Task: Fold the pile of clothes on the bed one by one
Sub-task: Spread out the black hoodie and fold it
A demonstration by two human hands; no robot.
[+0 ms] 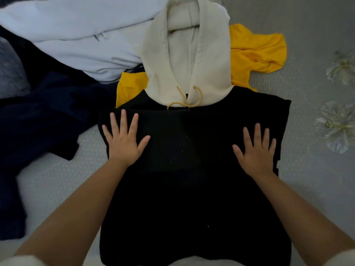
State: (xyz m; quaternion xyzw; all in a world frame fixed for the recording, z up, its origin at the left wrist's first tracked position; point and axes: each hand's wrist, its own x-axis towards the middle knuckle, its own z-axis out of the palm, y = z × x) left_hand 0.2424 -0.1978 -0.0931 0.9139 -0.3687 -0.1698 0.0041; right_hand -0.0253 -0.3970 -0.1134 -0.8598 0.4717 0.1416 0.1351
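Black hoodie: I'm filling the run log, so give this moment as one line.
step: smoothing black hoodie | left hand: flat on it | right hand: flat on it | cream hood: unfolded

My black top [192, 169] is soft, matt cloth with tiny bits of white fluff on it. Its cream hood [184, 60] looks thick and fuzzy, with a yellow cord [184, 101]. The yellow shirt [257, 52] is thin and smooth. The bed cover [307, 83] is bumpy woven cloth.
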